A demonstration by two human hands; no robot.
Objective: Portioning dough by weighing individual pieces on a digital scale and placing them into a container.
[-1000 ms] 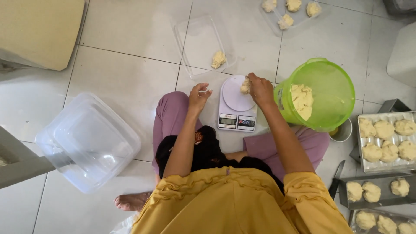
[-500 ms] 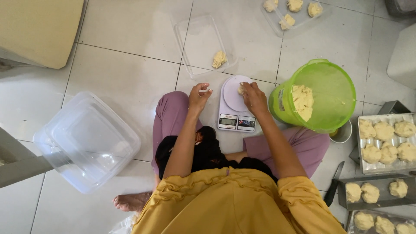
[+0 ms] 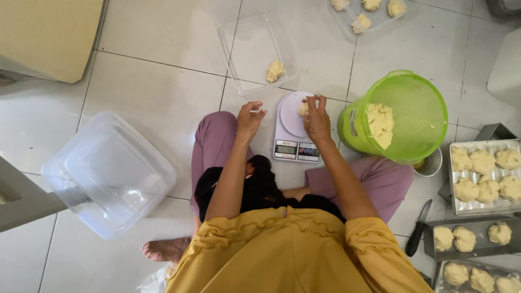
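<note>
From the head camera I look straight down on a person seated on a tiled floor. My right hand (image 3: pixel 316 120) rests over the white kitchen scale (image 3: pixel 296 126), its fingers closed on a small lump of pale dough (image 3: pixel 303 109) that sits on the round weighing plate. My left hand (image 3: pixel 250 118) hovers just left of the scale, above the knee, fingertips pinched on a small pale utensil (image 3: pixel 257 110); it is too small for me to tell what kind.

Just right of the scale stands a green plastic bucket (image 3: pixel 418 103) with a mass of dough (image 3: pixel 380 123) inside, close to my right forearm. Beyond the scale lies a clear shallow tray (image 3: pixel 244 49) holding one dough piece (image 3: pixel 275 70). Farther off, at the top edge, a second clear tray (image 3: pixel 347 19) carries several portions.

On the right side, metal baking trays (image 3: pixel 480 209) hold rows of shaped dough balls, and a black-handled knife (image 3: pixel 419 235) lies on the floor beside them. To the left, well apart from both hands, sits a stack of large clear plastic containers (image 3: pixel 108 173).
</note>
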